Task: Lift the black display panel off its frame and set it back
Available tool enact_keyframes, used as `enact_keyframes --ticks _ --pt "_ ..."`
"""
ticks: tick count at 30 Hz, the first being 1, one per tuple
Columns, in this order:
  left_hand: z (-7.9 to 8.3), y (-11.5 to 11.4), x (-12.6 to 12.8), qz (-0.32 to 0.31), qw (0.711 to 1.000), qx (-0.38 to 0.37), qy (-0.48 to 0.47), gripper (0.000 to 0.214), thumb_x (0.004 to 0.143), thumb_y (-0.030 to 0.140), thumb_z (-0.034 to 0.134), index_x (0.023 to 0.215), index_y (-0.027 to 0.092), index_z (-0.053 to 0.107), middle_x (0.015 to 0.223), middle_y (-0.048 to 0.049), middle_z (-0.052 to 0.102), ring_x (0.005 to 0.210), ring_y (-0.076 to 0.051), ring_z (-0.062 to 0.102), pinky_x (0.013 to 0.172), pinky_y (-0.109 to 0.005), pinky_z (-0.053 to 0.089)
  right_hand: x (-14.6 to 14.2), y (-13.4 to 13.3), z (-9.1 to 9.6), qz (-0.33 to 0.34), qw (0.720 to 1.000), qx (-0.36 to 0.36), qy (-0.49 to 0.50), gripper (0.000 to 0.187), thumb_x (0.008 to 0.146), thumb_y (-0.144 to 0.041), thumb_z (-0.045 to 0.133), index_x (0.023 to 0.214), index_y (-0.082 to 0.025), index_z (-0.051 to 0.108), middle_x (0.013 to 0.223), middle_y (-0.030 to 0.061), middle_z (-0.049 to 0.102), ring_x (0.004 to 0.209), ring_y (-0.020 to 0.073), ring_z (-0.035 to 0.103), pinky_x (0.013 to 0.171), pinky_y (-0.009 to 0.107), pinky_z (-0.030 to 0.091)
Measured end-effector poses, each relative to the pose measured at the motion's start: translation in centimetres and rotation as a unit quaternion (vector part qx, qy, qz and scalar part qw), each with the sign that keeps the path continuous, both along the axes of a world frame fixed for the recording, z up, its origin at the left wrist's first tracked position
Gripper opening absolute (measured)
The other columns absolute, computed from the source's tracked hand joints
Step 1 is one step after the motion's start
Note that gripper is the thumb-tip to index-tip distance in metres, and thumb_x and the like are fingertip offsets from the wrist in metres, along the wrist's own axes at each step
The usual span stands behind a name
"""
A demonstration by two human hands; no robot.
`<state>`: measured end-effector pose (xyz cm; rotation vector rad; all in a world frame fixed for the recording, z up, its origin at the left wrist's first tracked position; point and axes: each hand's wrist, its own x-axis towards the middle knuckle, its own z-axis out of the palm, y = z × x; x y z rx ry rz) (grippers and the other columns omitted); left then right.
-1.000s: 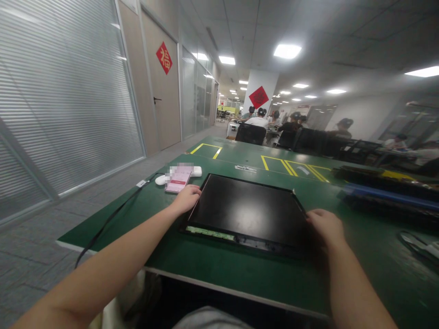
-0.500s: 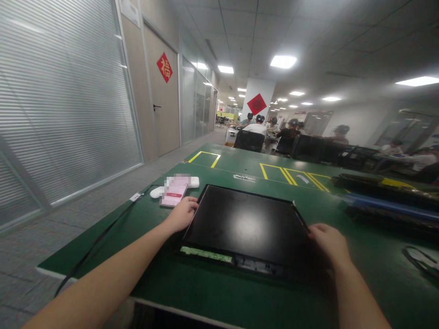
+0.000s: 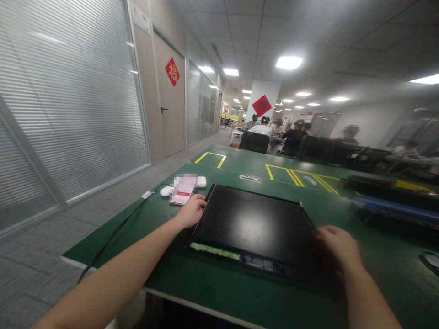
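A black flat display panel (image 3: 254, 224) lies screen up on the green table (image 3: 164, 269). Along its near edge runs a strip of green circuit board (image 3: 215, 251) beside a darker strip. My left hand (image 3: 190, 211) grips the panel's left edge, its fingers curled against the side. On the opposite side my right hand (image 3: 339, 244) is closed on the right edge, with its fingertips partly hidden. Just beyond my left hand lies a phone (image 3: 182, 194) with a lit pinkish screen, resting on a white stand-like object (image 3: 201, 182).
A black cable (image 3: 116, 230) hangs over the table's left edge. Dark stacked panels (image 3: 384, 185) and a blue-edged item (image 3: 391, 205) are at the right, with a coiled cable (image 3: 430, 262) nearer. Yellow tape (image 3: 284, 173) marks the far tabletop. Several people sit at tables beyond.
The whole view has shifted, so the table and panel appear slightly further right. Both hands keep their hold on the panel's edges; the panel shows no clear movement on the table.
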<state>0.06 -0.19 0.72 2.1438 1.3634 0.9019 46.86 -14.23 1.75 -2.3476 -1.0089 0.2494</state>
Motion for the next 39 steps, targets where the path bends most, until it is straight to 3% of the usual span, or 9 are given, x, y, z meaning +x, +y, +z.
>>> enact_keyframes --ticks 10,27,34,39 --pt "0.03 0.06 0.18 0.003 1.000 -0.005 -0.003 0.032 0.062 0.005 0.053 0.077 0.019 0.078 0.118 -0.0132 0.065 0.118 -0.032 0.062 0.106 -0.042 0.049 -0.07 0.10 0.13 -0.007 1.000 0.008 -0.017 0.025 0.073 -0.038 0.055 0.076 -0.025 0.076 0.081 0.0061 0.077 0.077 0.0268 0.067 0.063 0.035 0.045" --pt "-0.50 0.56 0.06 0.009 0.999 -0.011 -0.028 0.028 0.064 0.008 0.057 0.074 0.021 0.078 0.116 -0.0125 0.069 0.115 -0.033 0.064 0.102 -0.043 0.053 0.62 0.28 -0.34 0.003 1.000 0.001 -0.006 0.026 0.073 -0.039 0.054 0.080 -0.026 0.077 0.083 0.0046 0.077 0.081 0.0266 0.067 0.065 0.035 0.046" --pt "0.01 0.17 0.16 0.014 0.996 0.002 0.091 0.034 0.073 0.007 0.051 0.087 0.018 0.081 0.125 -0.0122 0.067 0.118 -0.027 0.064 0.105 -0.036 0.050 0.58 0.36 -0.21 0.008 1.000 0.015 -0.020 0.027 0.072 -0.040 0.056 0.077 -0.023 0.077 0.083 0.0070 0.077 0.076 0.0256 0.067 0.064 0.034 0.046" --pt "0.20 0.08 0.30 0.018 0.994 0.027 0.106 0.036 0.073 0.007 0.051 0.089 0.020 0.082 0.122 -0.0096 0.070 0.117 -0.027 0.065 0.106 -0.035 0.049 0.16 0.21 0.25 0.002 1.000 0.008 -0.021 0.025 0.073 -0.037 0.056 0.077 -0.024 0.077 0.083 0.0066 0.077 0.077 0.0258 0.066 0.064 0.034 0.045"
